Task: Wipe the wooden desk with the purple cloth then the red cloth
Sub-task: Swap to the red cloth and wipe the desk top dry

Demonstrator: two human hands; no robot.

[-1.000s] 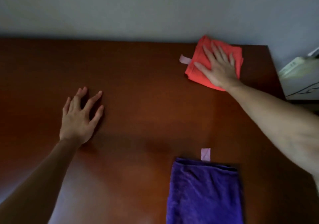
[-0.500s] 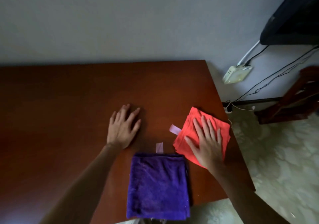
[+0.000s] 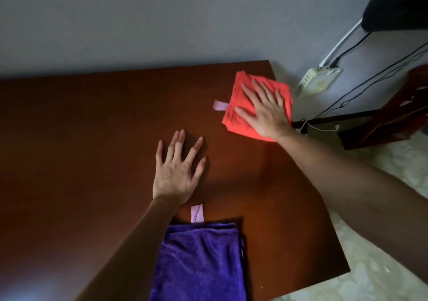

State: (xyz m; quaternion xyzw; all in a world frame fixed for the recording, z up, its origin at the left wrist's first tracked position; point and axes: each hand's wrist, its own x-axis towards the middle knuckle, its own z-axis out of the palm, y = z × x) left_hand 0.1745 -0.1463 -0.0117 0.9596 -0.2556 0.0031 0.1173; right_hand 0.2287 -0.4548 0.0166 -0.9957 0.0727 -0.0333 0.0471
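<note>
The right hand (image 3: pixel 266 113) lies flat on the red cloth (image 3: pixel 240 115) in the upper right of the frame, palm down, fingers spread and straight — pressing the folded cloth against the wooden desk (image 3: pixel 92 138) close to the desk's far right corner. A pale lilac loop tag (image 3: pixel 220 105) sticks out from the cloth's left edge and rests on the wood.

The left hand (image 3: pixel 177 173) sits at the centre of the frame, also palm down on the bare desk, its fingers fanned apart and gripping nothing. It is well apart from the red cloth.

The purple cloth (image 3: pixel 199 263) lies folded at the lower centre of the frame, near the desk's front edge, with the left forearm crossing just beside its upper left corner. Its own lilac tag (image 3: pixel 197 213) points away from it toward the left wrist, and neither hand touches this cloth.

Beyond the desk's right edge, at the upper right of the frame, a white power strip (image 3: pixel 317 81) hangs against the grey wall (image 3: pixel 162 22) with black cables (image 3: pixel 370 78) running from it — below them is pale patterned floor (image 3: pixel 382 284).
</note>
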